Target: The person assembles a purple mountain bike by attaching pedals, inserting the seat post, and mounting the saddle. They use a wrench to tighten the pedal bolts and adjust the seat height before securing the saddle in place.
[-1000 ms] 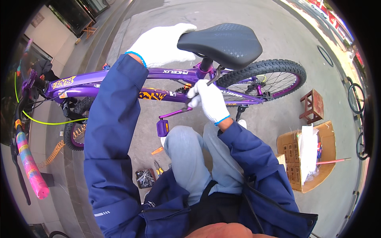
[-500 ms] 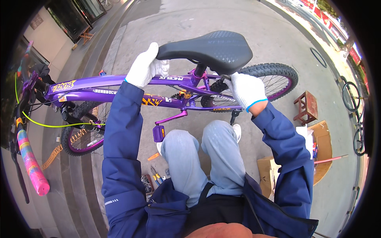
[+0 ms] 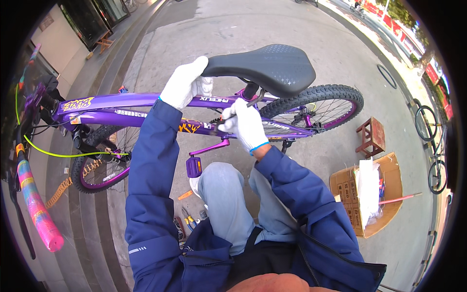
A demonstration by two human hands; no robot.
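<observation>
My left hand [image 3: 184,85], in a white knit glove, is closed round the nose of a black bicycle saddle [image 3: 265,64], thumb on top. The saddle sits on the seat post of a purple bicycle frame [image 3: 131,100]. Just below the saddle, my gloved right hand [image 3: 247,126] is closed on a thin bent metal tool that looks like a hex key [image 3: 256,100]. Its upper end reaches the saddle's underside, where the contact point is hard to see. The fingers of that hand lie in front of the frame.
The rear wheel [image 3: 335,104] is to the right and the handlebar grip [image 3: 39,204] to the left. Pliers [image 3: 188,217] and an orange-handled tool [image 3: 185,195] lie by my legs. A wooden stool [image 3: 371,137] and an open cardboard box [image 3: 348,194] stand at right.
My right hand has moved left and down from the saddle's rear underside, swinging the bent tool with it. The left hand keeps its hold on the nose; the saddle sits slightly lower in view.
</observation>
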